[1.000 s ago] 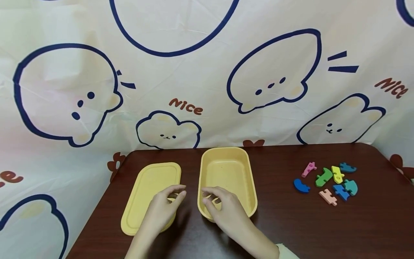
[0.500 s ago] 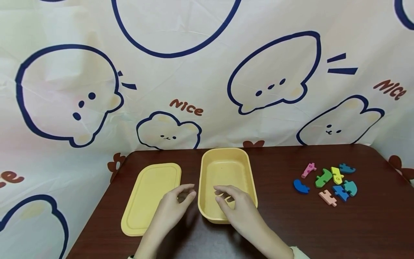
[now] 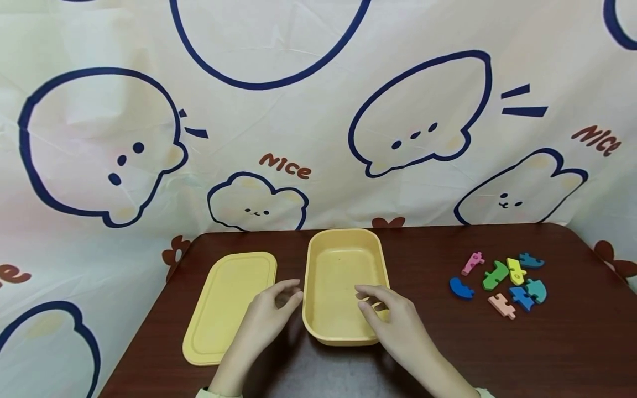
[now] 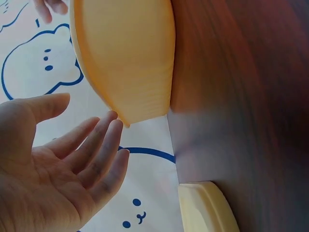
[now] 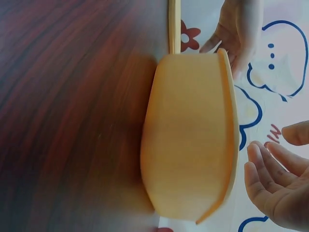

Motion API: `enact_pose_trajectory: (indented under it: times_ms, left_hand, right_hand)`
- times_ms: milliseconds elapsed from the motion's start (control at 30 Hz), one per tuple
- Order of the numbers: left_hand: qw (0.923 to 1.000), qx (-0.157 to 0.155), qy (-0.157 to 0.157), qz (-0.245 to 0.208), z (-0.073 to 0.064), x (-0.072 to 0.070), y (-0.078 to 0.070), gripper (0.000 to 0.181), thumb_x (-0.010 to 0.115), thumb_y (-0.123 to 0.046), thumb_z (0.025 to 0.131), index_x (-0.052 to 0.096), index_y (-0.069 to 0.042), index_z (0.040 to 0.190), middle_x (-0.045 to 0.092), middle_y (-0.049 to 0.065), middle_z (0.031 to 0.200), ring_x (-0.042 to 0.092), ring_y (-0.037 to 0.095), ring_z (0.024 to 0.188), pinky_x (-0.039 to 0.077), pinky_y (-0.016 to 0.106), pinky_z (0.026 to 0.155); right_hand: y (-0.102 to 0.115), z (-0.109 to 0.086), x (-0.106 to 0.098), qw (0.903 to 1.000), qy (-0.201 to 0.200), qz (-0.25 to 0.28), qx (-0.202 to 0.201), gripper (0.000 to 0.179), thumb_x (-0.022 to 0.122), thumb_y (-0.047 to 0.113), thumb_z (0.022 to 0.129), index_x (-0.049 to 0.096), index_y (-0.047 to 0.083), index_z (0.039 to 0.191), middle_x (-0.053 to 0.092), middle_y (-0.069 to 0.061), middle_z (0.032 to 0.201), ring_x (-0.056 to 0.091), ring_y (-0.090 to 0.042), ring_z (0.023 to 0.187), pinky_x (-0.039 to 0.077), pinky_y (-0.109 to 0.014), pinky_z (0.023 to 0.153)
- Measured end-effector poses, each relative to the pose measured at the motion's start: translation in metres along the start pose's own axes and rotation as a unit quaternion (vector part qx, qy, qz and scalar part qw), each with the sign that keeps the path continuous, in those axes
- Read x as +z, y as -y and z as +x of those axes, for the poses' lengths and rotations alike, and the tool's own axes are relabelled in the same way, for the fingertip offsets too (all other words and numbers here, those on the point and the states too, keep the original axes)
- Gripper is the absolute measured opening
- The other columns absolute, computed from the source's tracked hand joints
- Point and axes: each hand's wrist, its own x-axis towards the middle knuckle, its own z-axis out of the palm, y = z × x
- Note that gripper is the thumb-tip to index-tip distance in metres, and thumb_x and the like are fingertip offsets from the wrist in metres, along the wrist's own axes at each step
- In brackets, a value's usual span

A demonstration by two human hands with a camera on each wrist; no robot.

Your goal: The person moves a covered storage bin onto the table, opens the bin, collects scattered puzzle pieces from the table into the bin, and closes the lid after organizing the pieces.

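A yellow rectangular box [image 3: 343,282] without its cover stands in the middle of the table, its inside bare. Left of it lies a flat yellow lid [image 3: 231,304]. My left hand [image 3: 269,315] hovers between lid and box, fingers loosely bent and holding nothing; in the left wrist view the palm [image 4: 53,183] faces up near the box wall [image 4: 125,58]. Over the box's front right corner hangs my right hand [image 3: 398,320], thumb and fingers apart with nothing between them. The right wrist view has its relaxed fingers [image 5: 275,179] beside the box rim.
On the right of the dark wooden table [image 3: 547,354] lie several small coloured puzzle pieces, among them a green one [image 3: 495,275], a pink one [image 3: 473,263] and a peach one [image 3: 501,305]. A printed cloth [image 3: 318,110] hangs behind the table.
My right hand has moved rightward across the box to its right side. My left hand has shifted slightly right, off the lid. Box, lid and puzzle pieces stay where they were.
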Motion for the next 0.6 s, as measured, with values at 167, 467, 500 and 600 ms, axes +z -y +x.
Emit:
enact_pose_trajectory:
  times_ms: [167, 467, 500, 600]
  left_hand:
    - [1.0, -0.001, 0.002, -0.003, 0.002, 0.001, 0.0, 0.029, 0.068, -0.023, 0.096, 0.069, -0.008, 0.121, 0.069, -0.003, 0.094, 0.065, 0.012, 0.086, 0.052, 0.037, 0.081]
    - [0.9998, 0.009, 0.015, -0.004, 0.002, 0.006, -0.004, 0.03, 0.068, -0.021, 0.095, 0.069, -0.005, 0.121, 0.068, -0.002, 0.094, 0.063, 0.012, 0.083, 0.05, 0.034, 0.075]
    - [0.9998, 0.009, 0.017, -0.003, 0.002, 0.006, -0.005, 0.03, 0.068, -0.021, 0.095, 0.069, -0.005, 0.121, 0.068, -0.002, 0.094, 0.063, 0.011, 0.083, 0.05, 0.034, 0.075]
    - [0.9998, 0.011, 0.018, 0.001, 0.003, 0.007, -0.006, 0.031, 0.068, -0.021, 0.095, 0.069, -0.004, 0.121, 0.068, -0.002, 0.094, 0.062, 0.012, 0.083, 0.049, 0.033, 0.074]
  right_hand:
    - [-0.003, -0.002, -0.01, 0.9998, -0.004, 0.002, 0.019, 0.025, 0.071, 0.003, 0.091, 0.074, 0.015, 0.113, 0.07, 0.006, 0.105, 0.064, -0.009, 0.087, 0.054, -0.027, 0.075]
    - [-0.015, -0.006, -0.023, 0.9995, -0.012, -0.026, 0.015, 0.026, 0.072, 0.005, 0.09, 0.074, 0.015, 0.114, 0.07, 0.007, 0.105, 0.061, -0.007, 0.085, 0.053, -0.028, 0.074]
    - [-0.017, -0.006, -0.025, 0.9994, -0.012, -0.029, 0.015, 0.026, 0.072, 0.004, 0.09, 0.073, 0.014, 0.114, 0.07, 0.006, 0.105, 0.061, -0.007, 0.085, 0.052, -0.028, 0.073]
    - [-0.023, -0.007, -0.028, 0.9989, -0.01, -0.04, 0.021, 0.027, 0.072, 0.003, 0.09, 0.073, 0.011, 0.115, 0.07, 0.004, 0.103, 0.06, -0.007, 0.085, 0.052, -0.026, 0.071]
